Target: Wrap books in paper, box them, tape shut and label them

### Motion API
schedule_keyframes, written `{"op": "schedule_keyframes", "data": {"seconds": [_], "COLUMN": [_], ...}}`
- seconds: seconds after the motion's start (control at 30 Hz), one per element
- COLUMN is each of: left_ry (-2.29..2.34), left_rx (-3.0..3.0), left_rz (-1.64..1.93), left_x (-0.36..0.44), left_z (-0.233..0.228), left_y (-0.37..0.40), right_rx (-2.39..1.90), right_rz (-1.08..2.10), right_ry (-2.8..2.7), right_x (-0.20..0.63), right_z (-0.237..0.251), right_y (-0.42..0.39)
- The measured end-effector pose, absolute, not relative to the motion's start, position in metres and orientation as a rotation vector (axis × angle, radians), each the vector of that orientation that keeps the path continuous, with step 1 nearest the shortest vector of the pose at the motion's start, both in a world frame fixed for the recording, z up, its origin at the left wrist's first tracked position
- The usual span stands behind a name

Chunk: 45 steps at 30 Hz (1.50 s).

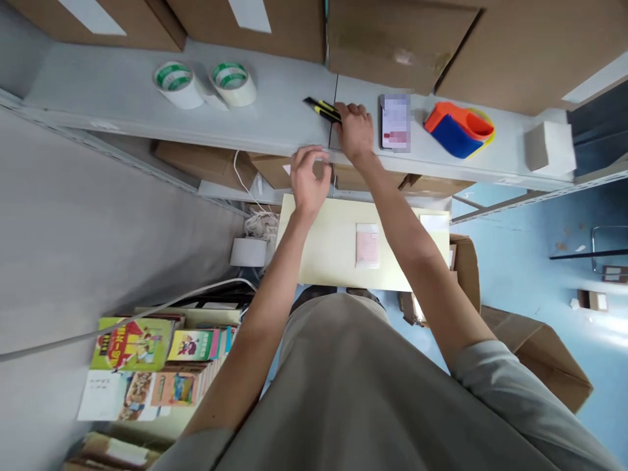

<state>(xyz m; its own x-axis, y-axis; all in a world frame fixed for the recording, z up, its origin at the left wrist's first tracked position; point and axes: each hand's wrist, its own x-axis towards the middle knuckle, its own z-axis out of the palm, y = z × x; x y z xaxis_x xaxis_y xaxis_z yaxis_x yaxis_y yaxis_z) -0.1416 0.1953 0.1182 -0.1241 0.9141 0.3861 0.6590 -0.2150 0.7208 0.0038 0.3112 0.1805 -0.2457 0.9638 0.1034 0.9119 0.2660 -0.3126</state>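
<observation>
Evidently, beside the pale shelf (279, 121) the left hand (311, 182) curls loosely, its grip seemingly empty, while over that shelf the right hand (355, 129) clasps one end of a cutter (324, 110), likely light, stiff and best held there.

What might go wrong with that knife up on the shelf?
The right hand has hold of the knife and the left hand is close by, so a slip might nick it if the blade is out; I can't tell whether it is.

The phone lies beside the right hand, near the front edge of the shelf, so a bump could perhaps knock it off.
</observation>
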Motion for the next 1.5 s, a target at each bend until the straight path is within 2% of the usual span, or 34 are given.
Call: {"op": "schedule_keyframes", "data": {"seconds": [0.1, 0.2, 0.33, 0.47, 0.67, 0.87, 1.13, 1.5], "left_ry": [1.719, 1.657, 1.535, 1.438, 1.481, 1.324, 1.215, 1.201], "left_rx": [1.878, 1.85, 1.82, 1.819, 1.793, 1.878, 1.999, 2.035], "left_rz": [0.964, 0.596, 0.316, 0.273, 0.282, 0.265, 0.179, 0.145], "left_x": [-0.136, -0.123, -0.1, -0.07, -0.045, -0.072, -0.088, -0.088], "left_z": [0.059, -0.009, -0.078, -0.114, -0.121, -0.123, -0.131, -0.134], "left_y": [0.153, 0.101, 0.044, 0.024, 0.023, 0.052, 0.081, 0.083], "right_rx": [-1.661, -1.542, -1.589, -1.928, -2.203, -2.308, -2.129, -2.165], "right_rz": [0.242, 0.234, 0.437, 0.519, 0.513, 0.749, 0.897, 0.862], "right_ry": [-2.134, -1.987, -1.806, -1.587, -1.4, -1.458, -1.652, -1.694], "right_x": [0.02, 0.046, 0.083, 0.11, 0.119, 0.094, 0.081, 0.083], "right_z": [0.178, 0.148, 0.075, -0.001, -0.065, -0.095, -0.117, -0.138], "right_y": [0.257, 0.182, 0.078, -0.002, -0.057, -0.037, 0.007, 0.019]}}
